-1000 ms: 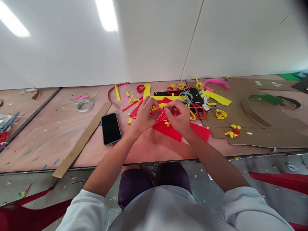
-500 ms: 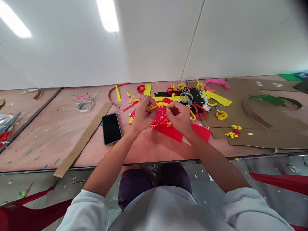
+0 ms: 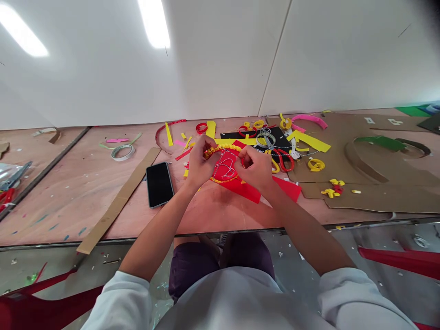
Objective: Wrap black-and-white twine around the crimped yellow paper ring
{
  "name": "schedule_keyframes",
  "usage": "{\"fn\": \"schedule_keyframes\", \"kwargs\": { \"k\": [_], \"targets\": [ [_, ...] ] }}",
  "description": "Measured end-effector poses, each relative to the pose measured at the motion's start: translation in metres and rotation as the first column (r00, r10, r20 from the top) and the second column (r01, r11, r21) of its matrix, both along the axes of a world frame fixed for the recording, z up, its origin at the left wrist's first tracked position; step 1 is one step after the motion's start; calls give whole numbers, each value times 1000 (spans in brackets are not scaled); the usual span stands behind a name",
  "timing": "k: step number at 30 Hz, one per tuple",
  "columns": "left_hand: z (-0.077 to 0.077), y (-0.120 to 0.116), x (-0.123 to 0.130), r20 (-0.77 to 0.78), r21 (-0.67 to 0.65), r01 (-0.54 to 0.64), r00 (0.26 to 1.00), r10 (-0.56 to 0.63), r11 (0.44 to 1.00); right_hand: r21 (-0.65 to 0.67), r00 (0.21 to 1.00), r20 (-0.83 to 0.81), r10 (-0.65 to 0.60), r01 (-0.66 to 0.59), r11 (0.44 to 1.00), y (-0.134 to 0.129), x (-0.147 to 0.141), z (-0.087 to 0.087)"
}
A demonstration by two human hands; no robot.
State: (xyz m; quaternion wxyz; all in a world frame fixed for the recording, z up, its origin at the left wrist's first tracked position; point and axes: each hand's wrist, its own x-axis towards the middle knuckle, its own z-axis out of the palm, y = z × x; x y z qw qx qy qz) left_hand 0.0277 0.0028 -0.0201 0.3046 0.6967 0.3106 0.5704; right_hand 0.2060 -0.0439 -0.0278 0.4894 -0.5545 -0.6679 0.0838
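Many small yellow pieces, apparently of folded paper, sit side by side in the head view as a curved yellow strand (image 3: pixel 227 146), held between the hands over a bright red paper sheet (image 3: pixel 240 190) on the pinkish wooden counter (image 3: pixel 51 183). The left hand (image 3: pixel 203 162) grasps the strand's left end; the right hand (image 3: pixel 255 166), fingertips drawn together, appears to pinch its right end, though the exact contact is hidden. A black-and-white twisted string (image 3: pixel 225 170) runs in loose curves below the strand. The far run looks densely filled and may be judged well advanced; whether it joins the yellow run along the near side cannot be told. Material remains to the right: a small heap of loose yellow folded pieces (image 3: pixel 330 192) and a yellow coiled paper strip (image 3: pixel 316 164), both on the brown flat cardboard (image 3: pixel 364 199), and a flat yellow paper strip (image 3: pixel 311 140). The red-handled scissors (image 3: pixel 285 160) lie unused just beside the right hand.
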Motion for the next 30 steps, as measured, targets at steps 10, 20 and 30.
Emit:
{"fn": "schedule_keyframes", "kwargs": {
  "k": [10,20,30],
  "targets": [
    [1,2,0,39,-59,-80,996,82,995,-73,991,113,72,-64,995,0,0,-2],
    [1,6,-2,140,-198,-47,987,76,979,-130,973,-113,201,-215,968,3,6,4],
    [3,6,-5,67,-70,-79,994,84,994,-53,980,110,163,-158,986,-2,4,5]
  ]
}}
